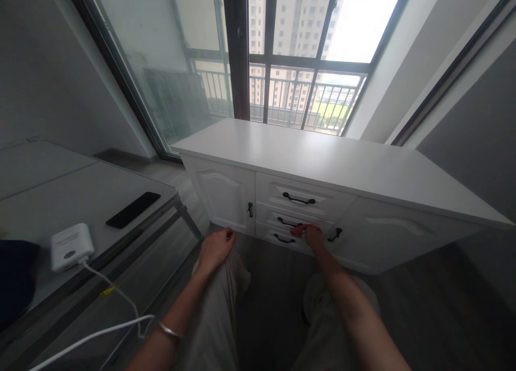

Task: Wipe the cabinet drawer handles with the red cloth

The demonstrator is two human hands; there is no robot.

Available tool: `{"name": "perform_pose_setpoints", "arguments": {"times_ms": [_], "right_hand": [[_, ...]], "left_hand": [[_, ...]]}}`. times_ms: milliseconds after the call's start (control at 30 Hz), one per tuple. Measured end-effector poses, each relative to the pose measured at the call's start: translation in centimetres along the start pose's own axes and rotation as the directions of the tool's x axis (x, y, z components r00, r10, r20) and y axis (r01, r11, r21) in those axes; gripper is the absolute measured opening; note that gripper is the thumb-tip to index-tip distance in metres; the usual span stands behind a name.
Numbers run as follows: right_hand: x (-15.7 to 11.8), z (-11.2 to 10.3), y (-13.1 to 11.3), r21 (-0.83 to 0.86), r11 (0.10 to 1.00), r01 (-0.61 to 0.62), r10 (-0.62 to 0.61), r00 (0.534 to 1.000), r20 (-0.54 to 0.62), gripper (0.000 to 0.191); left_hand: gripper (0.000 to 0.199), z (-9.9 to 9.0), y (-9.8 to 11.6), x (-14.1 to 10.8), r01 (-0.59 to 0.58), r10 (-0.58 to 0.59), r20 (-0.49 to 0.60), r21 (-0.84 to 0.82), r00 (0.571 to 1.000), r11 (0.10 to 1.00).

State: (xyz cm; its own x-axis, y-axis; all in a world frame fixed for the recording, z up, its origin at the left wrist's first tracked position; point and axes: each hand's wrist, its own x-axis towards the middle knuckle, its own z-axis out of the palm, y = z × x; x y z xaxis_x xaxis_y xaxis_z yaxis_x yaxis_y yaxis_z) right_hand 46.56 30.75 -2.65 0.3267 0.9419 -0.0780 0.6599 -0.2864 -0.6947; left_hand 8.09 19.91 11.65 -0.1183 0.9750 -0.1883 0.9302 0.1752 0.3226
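Over my left knee rests my left hand (218,247), fingers curled in and nothing visible in them. My right hand (313,236) reaches to the drawers of a white cabinet (306,145) and grips a red cloth (299,230). This cloth lies against the right end of the middle drawer's black handle (287,221) and covers part of it. Above is the top drawer's handle (299,199); below, the bottom drawer's handle (284,239). All three drawers look closed.
On the left stands a grey folding table (100,183) bearing a black phone (133,209) and a white charger box (72,247). A white cable (100,332) trails from the box toward my left arm. Behind the cabinet is a dark-framed glass door (237,54).
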Motion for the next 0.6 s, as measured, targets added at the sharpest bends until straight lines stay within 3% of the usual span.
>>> {"name": "perform_pose_setpoints", "arguments": {"times_ms": [167,267,367,433,500,600], "right_hand": [[0.4,-3.3,-0.4,0.043,0.999,-0.029,0.031,0.998,-0.052,0.026],[0.2,-5.2,-1.3,0.07,0.997,0.022,-0.015,0.995,-0.099,0.023],[-0.1,-7.7,-2.3,0.156,0.985,0.073,-0.047,0.986,-0.162,0.007],[-0.3,-9.8,-2.6,0.262,0.958,0.12,-0.069,0.978,-0.196,0.012],[-1.0,-12.0,-2.4,0.467,0.866,0.177,-0.066,0.968,-0.244,0.017],[-3.2,-14.8,-1.7,0.808,0.527,0.264,0.01,0.949,-0.316,0.025]], "left_hand": [[0.041,0.1,0.3,0.0,-0.004,0.004,0.004,0.008,1.0,1.0],[0.043,0.1,0.3,-0.1,-0.003,0.003,0.001,0.013,1.0,1.0],[0.043,0.1,0.5,-0.2,-0.002,0.002,-0.005,0.017,1.0,1.0],[0.043,0.1,0.6,-0.2,-0.004,0.004,-0.007,0.016,1.0,1.0],[0.042,0.1,0.6,-0.2,-0.005,0.005,-0.009,0.012,1.0,1.0],[0.042,0.2,0.5,0.0,-0.005,0.005,-0.012,0.005,1.0,1.0]]}}
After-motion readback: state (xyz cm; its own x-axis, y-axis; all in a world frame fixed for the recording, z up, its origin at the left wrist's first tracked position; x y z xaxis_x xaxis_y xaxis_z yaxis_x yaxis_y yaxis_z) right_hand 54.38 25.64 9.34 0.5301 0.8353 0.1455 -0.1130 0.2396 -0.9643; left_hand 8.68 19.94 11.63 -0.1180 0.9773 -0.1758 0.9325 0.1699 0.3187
